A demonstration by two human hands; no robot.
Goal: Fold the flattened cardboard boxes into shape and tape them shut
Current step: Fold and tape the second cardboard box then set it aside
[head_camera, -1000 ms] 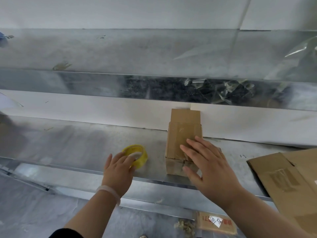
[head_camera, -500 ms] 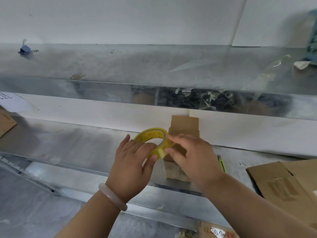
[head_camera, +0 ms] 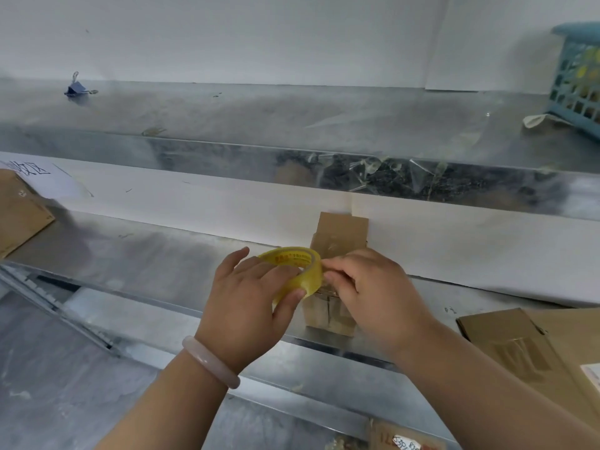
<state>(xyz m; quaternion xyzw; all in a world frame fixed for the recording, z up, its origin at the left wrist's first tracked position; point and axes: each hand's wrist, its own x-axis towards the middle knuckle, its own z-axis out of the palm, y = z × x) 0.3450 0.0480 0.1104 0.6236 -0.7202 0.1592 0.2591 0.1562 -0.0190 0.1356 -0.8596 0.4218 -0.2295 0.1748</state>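
The left hand (head_camera: 246, 306) had its grip clamped round the yellow roll of clear adhesive tape (head_camera: 292, 271), fingers over the top and thumb under the rim. It held the roll in the air just above the near end of the small brown cardboard box (head_camera: 341, 235). The right hand (head_camera: 373, 287) had its fingertips pinched together at the roll's right edge, seemingly picking at the loose end of the tape, though the end itself was too fine to make out. The box lay on the grey metal counter (head_camera: 146, 254), its far flap up against the white back panel, with nothing holding it.

Much could go wrong from there. The tape end might split into a sliver or fold back onto itself if pulled at an angle. Since neither hand steadied the box, its folded flaps could spring open, or the box could slide when the strip first touched it. Clear tape is also hard to see, so a crooked first press seemed likely.

A stack of flattened brown cardboard sheets (head_camera: 519, 345) lay to the right, near the right forearm, and could crowd a long pull of tape. A larger brown carton (head_camera: 19, 209) sat far left, well apart. On the metal shelf above (head_camera: 292, 108) were a blue binder clip (head_camera: 76, 89) and a teal plastic basket (head_camera: 578, 76), and scraps of used clear tape (head_camera: 373, 177) clung to its front edge. A pale bangle (head_camera: 211, 362) circled the left wrist
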